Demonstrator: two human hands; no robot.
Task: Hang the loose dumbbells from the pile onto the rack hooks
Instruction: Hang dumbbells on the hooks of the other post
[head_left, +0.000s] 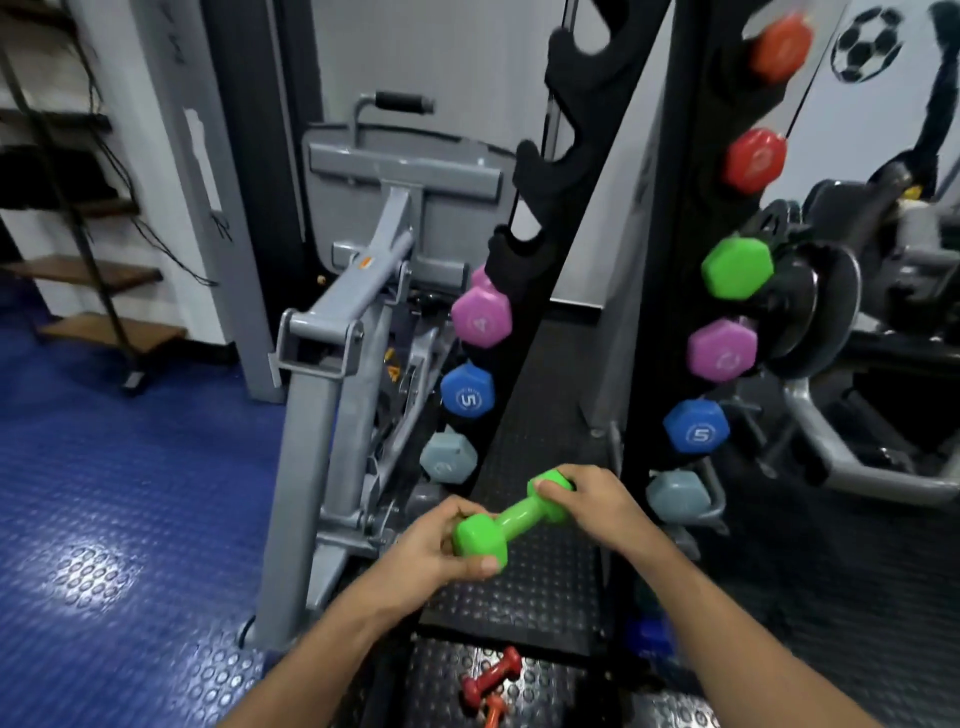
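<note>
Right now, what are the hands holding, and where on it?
A green dumbbell, held by both ends: the left hand wraps the near head, the right hand grips the far head. Its handle between them is bare.

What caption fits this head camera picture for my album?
Both hands, left hand and right hand, hold a green hexagonal dumbbell before the black rack.

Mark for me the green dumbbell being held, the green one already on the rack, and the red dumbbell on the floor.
held green dumbbell (518, 525): head view, on its handle.
racked green dumbbell (736, 268): head view, on its hexagonal end face.
red floor dumbbell (492, 682): head view, on its handle.
</note>
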